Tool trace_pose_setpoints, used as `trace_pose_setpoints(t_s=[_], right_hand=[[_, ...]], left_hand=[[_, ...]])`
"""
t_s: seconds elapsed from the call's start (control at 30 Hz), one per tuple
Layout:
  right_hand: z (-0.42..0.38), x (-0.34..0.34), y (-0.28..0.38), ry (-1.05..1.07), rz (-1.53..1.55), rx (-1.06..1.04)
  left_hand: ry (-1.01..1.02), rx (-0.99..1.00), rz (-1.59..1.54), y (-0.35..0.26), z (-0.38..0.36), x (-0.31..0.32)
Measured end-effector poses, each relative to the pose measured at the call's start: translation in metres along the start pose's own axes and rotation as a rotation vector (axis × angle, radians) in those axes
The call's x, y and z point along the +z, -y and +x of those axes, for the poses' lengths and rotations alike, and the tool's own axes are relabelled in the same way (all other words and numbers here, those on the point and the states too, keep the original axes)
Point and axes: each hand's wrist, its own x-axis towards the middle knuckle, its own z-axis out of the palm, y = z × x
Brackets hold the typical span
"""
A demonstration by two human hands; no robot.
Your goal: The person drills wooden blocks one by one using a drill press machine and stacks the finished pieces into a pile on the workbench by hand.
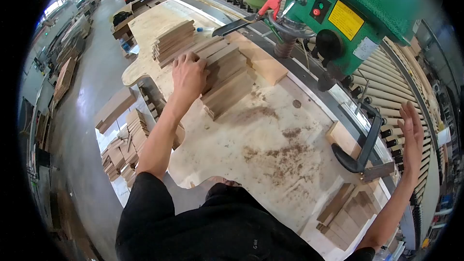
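My left hand (189, 75) is closed over the edge of a row of brown wooden blocks (223, 70) on the pale plywood table top; its fingertips curl onto the wood and are partly hidden. Just beyond it a leaning stack of thin wooden strips (174, 41) rests on the same board. My right hand (411, 133) is raised at the right, fingers stretched out and nothing in them. Close to that hand are a black C-clamp (369, 137) and a small dark wooden piece (379, 171) near the clamp's lower end.
A green machine (357, 14) with a red button overhangs the table's far side. Roller conveyors (396, 87) run behind it. More wooden blocks (349, 212) lie at the near right corner. Wood pieces (128, 140) are piled lower left, beside the table's curved edge (176, 176).
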Motion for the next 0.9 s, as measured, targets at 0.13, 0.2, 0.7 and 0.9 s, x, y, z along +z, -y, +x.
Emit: trace_pose_setpoints(t_s=[0.13, 0.2, 0.7, 0.9], right_hand=[[0.018, 0.009, 0.004, 0.006, 0.015, -0.009], [0.021, 0.011, 0.01, 0.014, 0.038, -0.01], [0.13, 0.015, 0.034, -0.051, 0.293, -0.006], [0.208, 0.039, 0.043, -0.153, 0.787, 0.084]], left_hand=[[-0.023, 0.031, 0.003, -0.004, -0.003, 0.0], [-0.046, 0.028, 0.034, -0.002, -0.004, 0.004], [-0.059, 0.471, -0.156, -0.079, 0.006, -0.002], [0.17, 0.807, -0.262, -0.159, 0.007, 0.136]])
